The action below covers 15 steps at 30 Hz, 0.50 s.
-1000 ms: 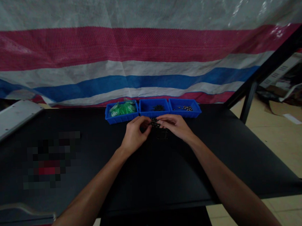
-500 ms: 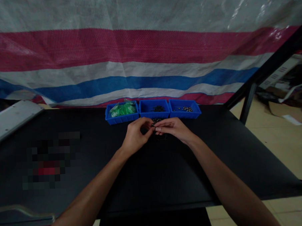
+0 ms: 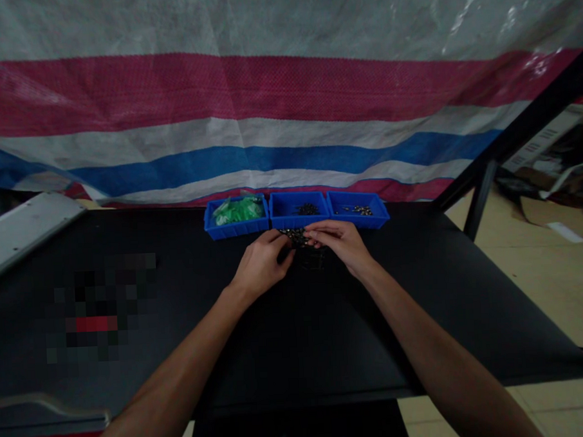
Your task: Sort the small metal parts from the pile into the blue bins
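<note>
Black table (image 3: 302, 353), small dark parts (image 3: 296, 236) between loosely curled left hand (image 3: 258, 262) and bunched right hand (image 3: 345, 245), either grip's hold unclear.

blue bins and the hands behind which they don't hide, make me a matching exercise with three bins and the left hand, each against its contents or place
1. left blue bin
2. middle blue bin
3. right blue bin
4. left hand

A. holds dark small parts
B. beside the loose parts in front of the bins
C. holds a green bundle
D. holds shiny small parts

Pairs: 1-C, 2-A, 3-D, 4-B
</note>
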Tool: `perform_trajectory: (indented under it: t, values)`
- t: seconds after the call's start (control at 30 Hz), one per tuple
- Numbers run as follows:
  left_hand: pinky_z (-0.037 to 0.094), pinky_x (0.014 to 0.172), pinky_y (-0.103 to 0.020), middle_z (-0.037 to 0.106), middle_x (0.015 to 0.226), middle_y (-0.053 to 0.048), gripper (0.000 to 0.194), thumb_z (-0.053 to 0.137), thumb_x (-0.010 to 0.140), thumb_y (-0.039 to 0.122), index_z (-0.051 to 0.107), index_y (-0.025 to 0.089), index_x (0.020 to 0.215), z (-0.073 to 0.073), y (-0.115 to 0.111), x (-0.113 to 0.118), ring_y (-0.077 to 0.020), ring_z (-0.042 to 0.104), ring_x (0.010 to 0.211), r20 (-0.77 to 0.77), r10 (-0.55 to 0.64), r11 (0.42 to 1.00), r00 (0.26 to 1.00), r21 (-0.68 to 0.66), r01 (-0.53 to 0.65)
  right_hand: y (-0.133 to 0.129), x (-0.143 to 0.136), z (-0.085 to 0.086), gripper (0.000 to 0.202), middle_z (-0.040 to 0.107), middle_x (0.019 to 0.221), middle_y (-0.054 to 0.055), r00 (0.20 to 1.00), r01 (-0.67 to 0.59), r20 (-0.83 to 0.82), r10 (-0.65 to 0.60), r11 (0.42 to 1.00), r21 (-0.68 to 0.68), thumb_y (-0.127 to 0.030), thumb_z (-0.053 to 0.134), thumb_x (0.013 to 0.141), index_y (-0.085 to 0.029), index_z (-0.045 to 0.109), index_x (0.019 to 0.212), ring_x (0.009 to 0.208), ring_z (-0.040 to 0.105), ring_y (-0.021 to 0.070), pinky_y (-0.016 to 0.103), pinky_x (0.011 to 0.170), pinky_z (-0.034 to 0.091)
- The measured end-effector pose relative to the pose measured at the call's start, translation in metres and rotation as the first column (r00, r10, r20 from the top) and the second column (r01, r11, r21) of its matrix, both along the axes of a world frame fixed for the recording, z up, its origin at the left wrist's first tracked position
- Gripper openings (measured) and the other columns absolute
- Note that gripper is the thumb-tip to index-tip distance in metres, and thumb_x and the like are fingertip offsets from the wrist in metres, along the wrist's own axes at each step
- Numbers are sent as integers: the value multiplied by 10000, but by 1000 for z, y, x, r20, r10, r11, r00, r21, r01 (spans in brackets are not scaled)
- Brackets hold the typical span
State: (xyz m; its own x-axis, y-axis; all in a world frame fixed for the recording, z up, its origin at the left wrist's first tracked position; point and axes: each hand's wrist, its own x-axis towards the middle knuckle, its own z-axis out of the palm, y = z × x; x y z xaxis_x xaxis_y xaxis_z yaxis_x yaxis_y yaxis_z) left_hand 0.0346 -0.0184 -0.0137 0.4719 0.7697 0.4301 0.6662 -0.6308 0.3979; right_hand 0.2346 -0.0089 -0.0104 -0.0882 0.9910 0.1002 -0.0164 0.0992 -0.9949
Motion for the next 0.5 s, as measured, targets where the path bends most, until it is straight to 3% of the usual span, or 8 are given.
perform_trajectory:
  t: [0.13, 0.5]
  values:
    - [541, 847, -445, 658, 1025, -124, 181, 599, 863, 152, 669, 144, 1030, -4, 5, -5, -290, 597, 971, -90, 66, 996, 994, 66, -60, 1, 2, 1, 153, 752, 768, 37, 999, 37, 17, -37, 999, 1, -291, 767, 714, -215, 772, 846, 664, 672, 154, 307, 644, 518]
    - [549, 810, -343, 678, 956, -80, 103, 582, 909, 144, 682, 165, 920, -6, 9, -7, -224, 646, 905, -118, 96, 990, 988, -91, -107, 1, 2, 1, 147, 764, 839, 49, 1000, -4, 18, 4, 1000, -25, -279, 753, 728, -216, 769, 859, 690, 670, 148, 306, 666, 501]
